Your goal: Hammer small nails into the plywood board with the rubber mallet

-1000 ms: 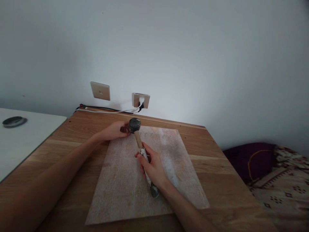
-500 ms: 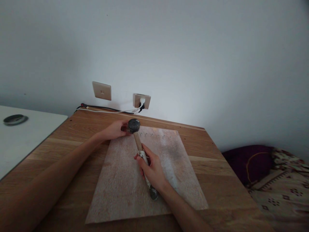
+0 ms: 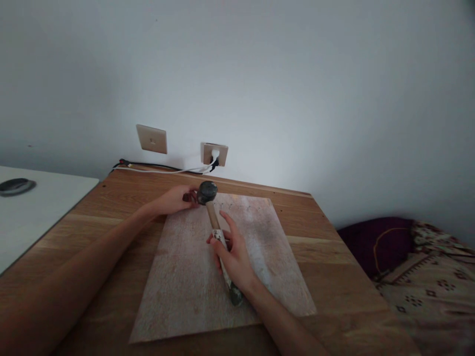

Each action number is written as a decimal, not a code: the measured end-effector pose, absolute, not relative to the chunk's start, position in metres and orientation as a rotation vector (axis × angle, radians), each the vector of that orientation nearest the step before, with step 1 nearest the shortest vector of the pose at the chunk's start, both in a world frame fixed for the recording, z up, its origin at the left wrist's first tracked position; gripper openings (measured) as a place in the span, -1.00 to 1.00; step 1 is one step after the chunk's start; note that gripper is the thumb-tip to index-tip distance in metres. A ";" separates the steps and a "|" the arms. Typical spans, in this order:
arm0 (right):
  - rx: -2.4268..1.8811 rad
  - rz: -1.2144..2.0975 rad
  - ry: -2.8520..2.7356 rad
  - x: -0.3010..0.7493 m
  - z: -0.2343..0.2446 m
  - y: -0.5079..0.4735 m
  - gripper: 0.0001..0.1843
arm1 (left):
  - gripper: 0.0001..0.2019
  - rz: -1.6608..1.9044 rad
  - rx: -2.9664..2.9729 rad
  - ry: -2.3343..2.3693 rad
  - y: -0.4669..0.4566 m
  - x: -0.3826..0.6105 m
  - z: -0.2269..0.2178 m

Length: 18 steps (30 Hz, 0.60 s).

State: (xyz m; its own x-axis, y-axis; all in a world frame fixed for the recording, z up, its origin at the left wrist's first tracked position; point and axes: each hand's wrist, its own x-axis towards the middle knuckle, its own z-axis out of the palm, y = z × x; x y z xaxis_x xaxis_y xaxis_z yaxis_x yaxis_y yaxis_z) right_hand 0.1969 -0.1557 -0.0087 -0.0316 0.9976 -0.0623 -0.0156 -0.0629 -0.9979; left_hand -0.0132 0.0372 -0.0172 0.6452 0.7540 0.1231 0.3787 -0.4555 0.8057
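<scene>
My right hand (image 3: 235, 254) is wrapped around the handle of a hammer (image 3: 212, 213), its index finger lifted away from the grip. The hammer has a dark round head and a worn, white-stained wooden handle with a dark end. At the far left corner of a pale, stained board (image 3: 185, 282), my left hand (image 3: 176, 199) is closed with its fingers bent. Something dark brown shows at those fingers; the hammer head partly hides the fingertips, so its kind is unclear. Several small nail-like bits stand in a row near the board's far edge.
The board lies on a wooden tabletop (image 3: 326, 287). Cables (image 3: 159, 169) run along its back edge to a wall socket (image 3: 218, 154), beside a wall plate (image 3: 152, 139). A white surface (image 3: 44, 207) with a dark round object (image 3: 18, 187) adjoins at left; patterned fabric (image 3: 438, 287) lies right.
My right index finger has lifted off the hammer handle and now points forward. The hammer and my left hand have barely moved; the view has shifted slightly.
</scene>
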 end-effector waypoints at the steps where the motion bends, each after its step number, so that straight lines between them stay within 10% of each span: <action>1: -1.211 1.276 -1.150 0.198 -0.007 -0.161 -0.21 | -0.55 0.598 2.087 0.889 0.037 -0.014 -0.017; 8: -1.328 0.918 -1.363 0.222 0.005 -0.215 -0.91 | -0.52 0.584 2.110 0.851 0.041 -0.017 -0.019; 18: -1.637 0.850 -1.394 0.235 -0.008 -0.213 -0.77 | -0.51 0.592 2.105 0.847 0.039 -0.017 -0.018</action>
